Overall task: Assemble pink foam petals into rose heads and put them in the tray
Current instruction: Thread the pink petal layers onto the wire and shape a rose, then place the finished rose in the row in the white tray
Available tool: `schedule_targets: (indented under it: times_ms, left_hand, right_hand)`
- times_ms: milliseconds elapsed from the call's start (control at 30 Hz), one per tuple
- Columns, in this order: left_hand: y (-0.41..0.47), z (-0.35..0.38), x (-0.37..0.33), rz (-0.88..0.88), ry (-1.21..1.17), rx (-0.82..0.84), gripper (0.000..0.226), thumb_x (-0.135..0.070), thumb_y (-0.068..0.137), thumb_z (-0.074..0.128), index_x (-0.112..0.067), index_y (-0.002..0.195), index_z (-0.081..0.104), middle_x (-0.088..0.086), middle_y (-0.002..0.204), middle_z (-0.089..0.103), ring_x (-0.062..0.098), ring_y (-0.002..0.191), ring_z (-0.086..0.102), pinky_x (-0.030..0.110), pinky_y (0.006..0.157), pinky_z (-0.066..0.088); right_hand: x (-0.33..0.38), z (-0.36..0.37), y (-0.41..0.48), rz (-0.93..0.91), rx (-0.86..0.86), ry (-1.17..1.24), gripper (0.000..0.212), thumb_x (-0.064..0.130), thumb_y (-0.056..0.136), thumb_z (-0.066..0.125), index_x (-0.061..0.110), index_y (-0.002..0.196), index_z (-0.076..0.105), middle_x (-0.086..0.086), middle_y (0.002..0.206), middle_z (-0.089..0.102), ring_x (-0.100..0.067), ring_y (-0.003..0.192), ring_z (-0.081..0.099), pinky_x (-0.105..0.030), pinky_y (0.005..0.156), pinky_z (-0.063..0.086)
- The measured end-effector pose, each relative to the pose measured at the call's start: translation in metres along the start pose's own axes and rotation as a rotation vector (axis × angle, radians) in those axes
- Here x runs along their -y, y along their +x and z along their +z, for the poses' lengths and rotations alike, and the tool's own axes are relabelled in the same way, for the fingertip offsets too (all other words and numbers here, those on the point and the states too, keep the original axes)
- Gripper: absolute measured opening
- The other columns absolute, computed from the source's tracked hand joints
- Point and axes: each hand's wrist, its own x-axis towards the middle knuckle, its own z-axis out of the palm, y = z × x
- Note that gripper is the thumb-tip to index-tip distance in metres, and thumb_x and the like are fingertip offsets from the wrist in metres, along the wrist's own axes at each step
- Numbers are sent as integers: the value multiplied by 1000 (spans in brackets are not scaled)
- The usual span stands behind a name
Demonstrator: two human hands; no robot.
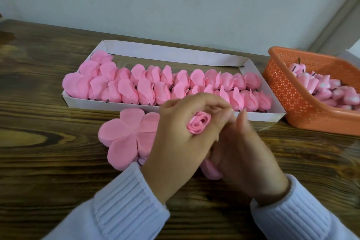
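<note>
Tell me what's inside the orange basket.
The orange basket holds a heap of pink rose buds with dark stems poking out, some with pale centres. Only the top layer shows; the near wall and the frame edge hide what lies deeper and further right.

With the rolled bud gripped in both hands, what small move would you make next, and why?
Probably lower the rose bud, gripped by the left hand and right hand, onto the flat petal stack beside it: the bud looks bare, while roses in the tray wear outer petals.
</note>
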Motion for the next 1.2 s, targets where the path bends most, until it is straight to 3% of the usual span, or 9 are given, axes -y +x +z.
schedule_targets:
  times_ms: [67, 200, 300, 400, 500, 567, 733, 933, 1200]
  left_hand:
    - [2, 0, -3, -74, -170, -50, 8, -24, 90, 63, -18, 88, 67, -2, 64, 63, 4, 66, 64, 22, 67, 53]
    - [7, -1, 2, -172, -363, -120, 14, -23, 91, 56, -21, 80, 64, -5, 71, 67, 5, 83, 67, 15, 76, 50]
    - [7, 1, 4, -164, -414, -83, 14, -20, 91, 55, -23, 81, 64, -6, 64, 64, 8, 82, 67, 15, 79, 49]
    - [4, 2, 3, -157, -459, -24, 5, -21, 92, 61, -20, 94, 65, -4, 67, 66, 7, 83, 69, 16, 75, 51]
    - [3, 0, 5, -185, -541, 11, 39, -27, 79, 68, -24, 116, 57, 1, 93, 72, 13, 94, 70, 26, 79, 55]
    - [2, -1, 6, -183, -563, -5, 54, -25, 73, 70, -21, 122, 47, -4, 102, 71, 10, 94, 69, 21, 76, 54]
    - [1, -1, 9, -145, -391, -19, 41, -22, 74, 75, -14, 90, 39, -24, 76, 65, -6, 76, 62, 7, 67, 46]
    - [5, -6, 9, -130, -411, 93, 14, -24, 81, 66, -21, 76, 53, -19, 71, 61, -4, 70, 58, 10, 67, 46]
    - [9, -9, 12, -192, -351, 133, 30, -29, 79, 66, -3, 78, 51, 8, 71, 55, 12, 74, 54, 23, 71, 45]
  right_hand:
    - [1, -4, 1, 33, -27, -23, 56, 55, 81, 64, 12, 117, 62, -12, 101, 65, -24, 79, 68, -34, 69, 57]
    - [2, -5, -4, -80, -67, -302, 15, 33, 90, 63, 26, 104, 63, -1, 87, 67, -14, 56, 61, -18, 52, 47]
    - [1, -4, -4, -166, -134, -516, 24, 19, 85, 63, 28, 106, 63, -3, 93, 68, -12, 43, 49, -18, 41, 38]
    - [-1, -4, -4, -188, -200, -627, 22, 21, 83, 69, 26, 104, 64, -26, 80, 60, -18, 36, 39, -25, 33, 30]
    - [0, -4, -5, -220, -201, -506, 21, 19, 87, 65, 17, 108, 65, 1, 75, 67, -4, 40, 35, -18, 39, 29]
    - [4, -4, -5, -229, -157, -374, 4, 23, 89, 65, 22, 93, 67, 11, 59, 52, -4, 43, 30, -21, 44, 23]
    - [10, -11, -3, -108, -98, -49, 45, 35, 83, 70, -1, 86, 44, 11, 57, 49, -1, 44, 30, -20, 48, 23]
    - [11, -10, -2, -70, -50, 46, 17, 30, 88, 63, 13, 84, 61, 11, 67, 58, -1, 45, 29, -19, 49, 22]
    - [11, -9, -2, 46, -33, 164, 21, 24, 83, 71, 8, 82, 58, 2, 68, 48, -3, 46, 32, -20, 49, 22]
